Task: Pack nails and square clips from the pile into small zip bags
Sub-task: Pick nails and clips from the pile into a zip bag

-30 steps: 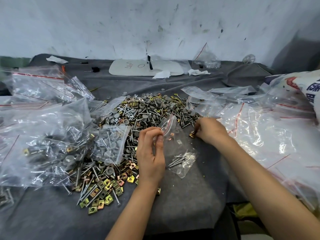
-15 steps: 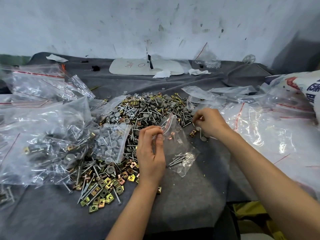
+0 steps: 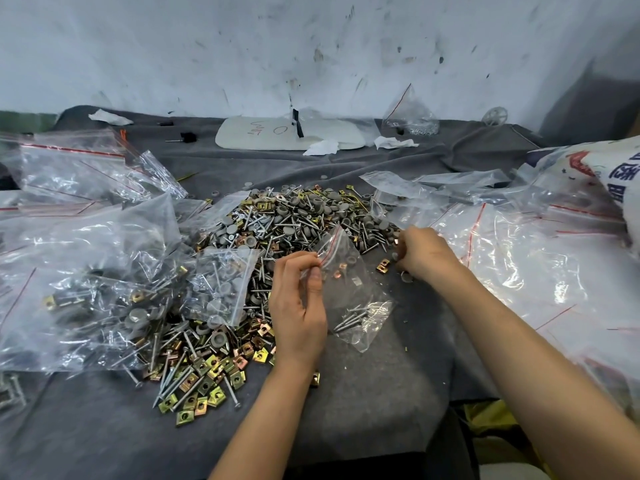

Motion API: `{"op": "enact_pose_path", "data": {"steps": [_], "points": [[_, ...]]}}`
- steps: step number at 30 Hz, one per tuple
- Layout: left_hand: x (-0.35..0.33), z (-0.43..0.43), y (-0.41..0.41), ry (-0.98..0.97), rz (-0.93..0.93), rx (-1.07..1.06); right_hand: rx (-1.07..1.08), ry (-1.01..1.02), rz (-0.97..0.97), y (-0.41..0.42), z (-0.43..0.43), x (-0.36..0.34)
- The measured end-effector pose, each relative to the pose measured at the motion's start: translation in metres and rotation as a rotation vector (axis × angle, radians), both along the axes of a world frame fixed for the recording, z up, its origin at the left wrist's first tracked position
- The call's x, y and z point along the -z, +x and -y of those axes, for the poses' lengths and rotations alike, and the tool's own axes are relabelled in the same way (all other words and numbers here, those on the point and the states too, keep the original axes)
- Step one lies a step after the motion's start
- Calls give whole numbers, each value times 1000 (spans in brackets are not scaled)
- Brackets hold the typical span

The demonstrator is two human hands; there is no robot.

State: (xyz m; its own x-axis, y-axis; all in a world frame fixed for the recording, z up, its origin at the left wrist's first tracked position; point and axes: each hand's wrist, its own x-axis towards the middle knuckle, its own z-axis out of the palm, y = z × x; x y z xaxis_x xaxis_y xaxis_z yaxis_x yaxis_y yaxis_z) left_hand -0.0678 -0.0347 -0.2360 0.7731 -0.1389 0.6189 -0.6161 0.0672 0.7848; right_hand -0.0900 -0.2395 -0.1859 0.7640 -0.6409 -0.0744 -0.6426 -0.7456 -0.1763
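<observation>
On the grey-clothed table (image 3: 381,393), the pile (image 3: 277,230) of nails and clips fills the middle. At its near edge, the left hand (image 3: 298,306) pinches the small zip bag (image 3: 349,289) by its mouth, which is best held wide. The right hand (image 3: 422,254) curls beside a square clip (image 3: 383,266); whether it holds anything cannot be told.

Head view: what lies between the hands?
The head view shows the small zip bag pinched by the left hand, then one square clip on the cloth beside the right hand.
</observation>
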Motion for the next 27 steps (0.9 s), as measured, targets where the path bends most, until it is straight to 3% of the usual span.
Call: {"op": "enact_pose_path", "data": {"steps": [6,12,16,21,27], "points": [[0,0,1,5,-8,3,111,63,65,-5,0,4],[0,1,0,-5,2,29,-36,526,714,-10,-26,-19],[-1,0,0,21,11,40,-282,658,950,-5,-60,-58],[-1,-1,-2,58,42,14,-473,558,810,-4,-85,-58],[-1,0,-1,43,49,22,-474,545,764,-9,-75,-43]]}}
